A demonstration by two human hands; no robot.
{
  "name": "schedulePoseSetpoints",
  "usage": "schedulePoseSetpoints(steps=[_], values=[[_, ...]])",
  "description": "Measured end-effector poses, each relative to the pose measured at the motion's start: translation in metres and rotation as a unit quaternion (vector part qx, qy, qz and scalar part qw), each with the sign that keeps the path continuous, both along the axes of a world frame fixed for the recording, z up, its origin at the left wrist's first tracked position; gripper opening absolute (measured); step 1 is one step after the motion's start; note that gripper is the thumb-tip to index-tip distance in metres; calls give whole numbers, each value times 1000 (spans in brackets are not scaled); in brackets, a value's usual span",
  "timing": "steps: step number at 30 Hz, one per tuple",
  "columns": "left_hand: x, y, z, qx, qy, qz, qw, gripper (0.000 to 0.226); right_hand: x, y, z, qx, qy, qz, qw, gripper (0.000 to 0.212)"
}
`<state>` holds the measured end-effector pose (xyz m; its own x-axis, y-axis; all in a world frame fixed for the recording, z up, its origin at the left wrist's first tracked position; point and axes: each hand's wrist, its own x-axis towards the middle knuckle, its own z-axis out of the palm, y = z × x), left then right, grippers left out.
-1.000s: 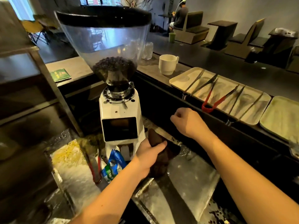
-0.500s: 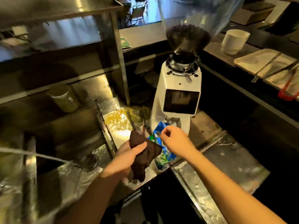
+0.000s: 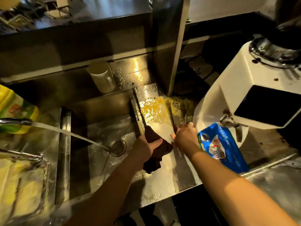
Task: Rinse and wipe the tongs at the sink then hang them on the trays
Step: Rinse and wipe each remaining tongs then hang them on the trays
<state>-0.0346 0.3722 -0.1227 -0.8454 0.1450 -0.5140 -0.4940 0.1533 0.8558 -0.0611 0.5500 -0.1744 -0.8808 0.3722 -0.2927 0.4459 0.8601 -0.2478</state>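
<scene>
Gripping tongs [image 3: 173, 123], right hand [image 3: 184, 136] hides their handles, tips blurred

Cloth [image 3: 155, 150] dark brown. Bag [image 3: 223, 147] blue with white print. Grinder [image 3: 250, 88] white, black screen. Sink [image 3: 104, 132] silver steel. Bottle [image 3: 14, 110] yellow-green. Tongs [image 3: 174, 126] red-handled.

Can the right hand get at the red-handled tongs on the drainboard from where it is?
Probably yes. The right hand is already at the red-handled tongs on the drainboard, nothing between them; whether the fingers have closed is blurred. The blue bag sits clear to its right.
</scene>
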Motion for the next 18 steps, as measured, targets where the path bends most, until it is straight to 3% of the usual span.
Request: schedulePoseSetpoints(steps=[4, 7, 10, 14, 16, 18], values=[[-2, -18, -12, -11, 6, 4, 1000, 13, -9, -7, -8, -47, 34, -89, 994, 42], [-3, -30, -13, 2, 0, 25, 1000, 11, -12, -7, 1, 7, -1, -44, 999, 31], [-6, -45, -2, 36, -4, 67, 997, 10, -11, -13, 24, 33, 5, -5, 999, 44], [-10, -70, 21, 74, -19, 123, 990, 15, -1, -37, 69, -143, 83, -33, 986, 35], [-7, -88, 33, 101, -23, 155, 982, 5, 11, -56, 94, -261, 125, -60, 955, 23], [-2, -117, 41, 137, -22, 190, 972, 6, 23, -85, 114, -391, 107, -72, 911, 13]])
